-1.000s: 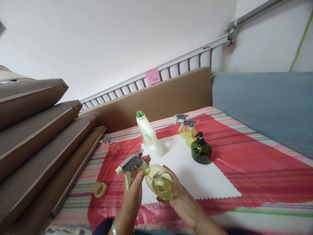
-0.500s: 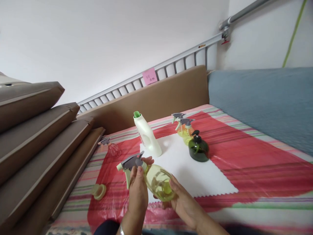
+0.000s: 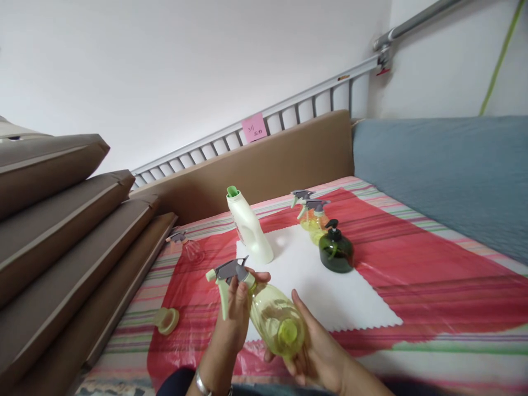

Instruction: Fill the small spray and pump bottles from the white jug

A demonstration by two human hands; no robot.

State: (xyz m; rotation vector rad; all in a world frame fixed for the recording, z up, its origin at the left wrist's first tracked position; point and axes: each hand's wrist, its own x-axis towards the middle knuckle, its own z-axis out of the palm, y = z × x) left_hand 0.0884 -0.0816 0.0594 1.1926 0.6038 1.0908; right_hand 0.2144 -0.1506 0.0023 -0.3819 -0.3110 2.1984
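I hold a clear yellow-green spray bottle (image 3: 277, 324) on its side in front of me. My left hand (image 3: 237, 313) is closed around its neck, just under the grey and pale green trigger head (image 3: 228, 276). My right hand (image 3: 319, 352) cups the round body from below, fingers curled on it. The bottle's base points toward me.
A white bottle with a green spout (image 3: 248, 226), a dark green pump bottle (image 3: 336, 250) and two yellow spray bottles (image 3: 312, 217) stand on a white cloth (image 3: 313, 286) over a red sheet. A clear sprayer (image 3: 187, 247) and a pale cap (image 3: 167, 320) lie left. Brown cushions (image 3: 61, 220) stack left.
The bottle has tipped so its base turns toward me and sits lower. My left hand has shifted its grip at the neck; my right hand has slid lower under the body.
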